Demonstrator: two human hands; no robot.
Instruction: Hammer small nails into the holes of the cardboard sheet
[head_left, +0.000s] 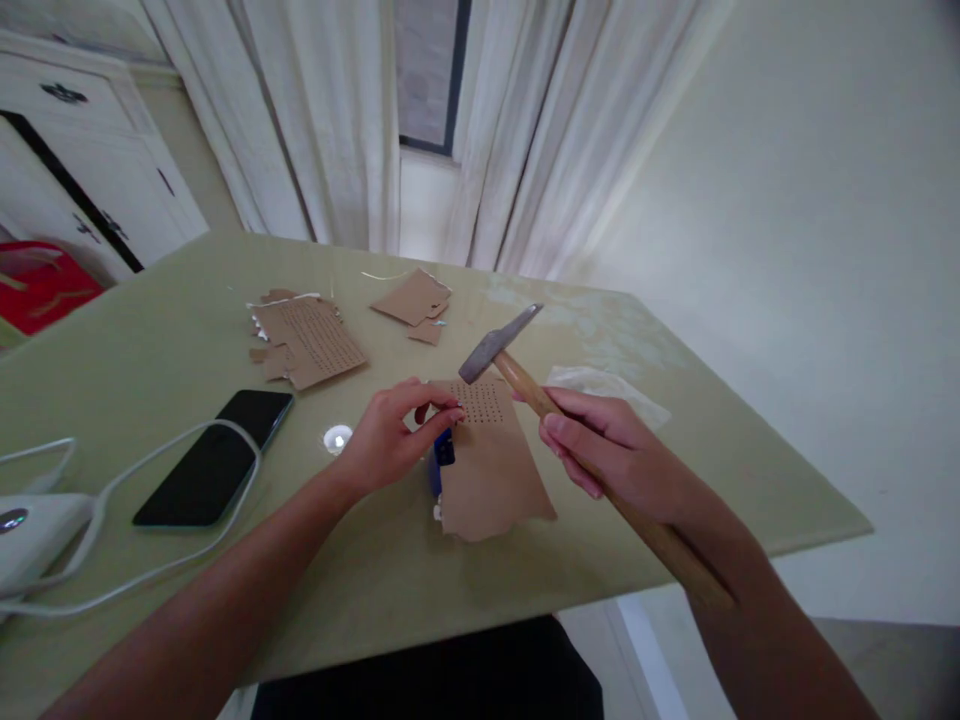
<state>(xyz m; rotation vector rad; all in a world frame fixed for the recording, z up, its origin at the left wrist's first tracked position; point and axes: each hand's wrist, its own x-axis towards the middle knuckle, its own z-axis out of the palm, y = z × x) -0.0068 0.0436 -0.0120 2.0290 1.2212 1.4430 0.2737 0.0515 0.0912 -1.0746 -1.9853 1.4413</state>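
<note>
A hammer with a grey metal head and a long wooden handle is gripped by my right hand. Its head is raised above a piece of brown cardboard, which has rows of small dark holes along its far part. My left hand is at the left edge of those holes, thumb and forefinger pinched together. Whatever is between those fingertips is too small to make out. A dark blue object, partly covered by the cardboard, shows under its left edge.
To the left, a black phone lies beneath a white cable, near a white device. A round white disc is beside my left wrist. Farther back are more hole-marked cardboard, cardboard scraps and a clear plastic bag.
</note>
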